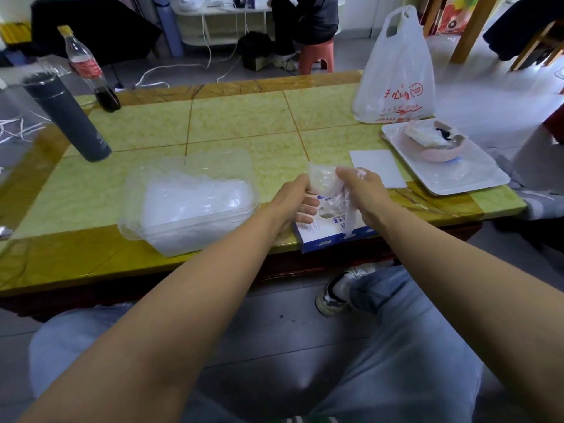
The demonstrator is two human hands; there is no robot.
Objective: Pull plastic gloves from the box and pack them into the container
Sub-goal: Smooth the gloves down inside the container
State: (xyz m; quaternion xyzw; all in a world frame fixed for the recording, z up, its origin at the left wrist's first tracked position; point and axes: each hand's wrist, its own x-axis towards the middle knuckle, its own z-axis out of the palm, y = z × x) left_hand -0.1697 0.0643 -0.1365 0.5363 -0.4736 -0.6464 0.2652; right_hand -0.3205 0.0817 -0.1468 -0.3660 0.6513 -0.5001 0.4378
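My left hand (300,199) and right hand (361,189) both curl round a crumpled thin clear plastic glove (323,183), holding it just above the blue-and-white cardboard box (331,238) at the near edge of the green tiled table (244,123). The clear rectangular plastic container (183,239), with gloves inside, sits left of the box.

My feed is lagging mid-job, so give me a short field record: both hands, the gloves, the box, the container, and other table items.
left hand: pinches the left side of the gloves
right hand: grips the gloves, one end trailing down
gloves: crumpled clear bunch held above the box
box: blue and white, at the near edge of the table
container: clear, left of box, gloves already inside
other: dark flask, cola bottle, white bag, tray with pink bowl
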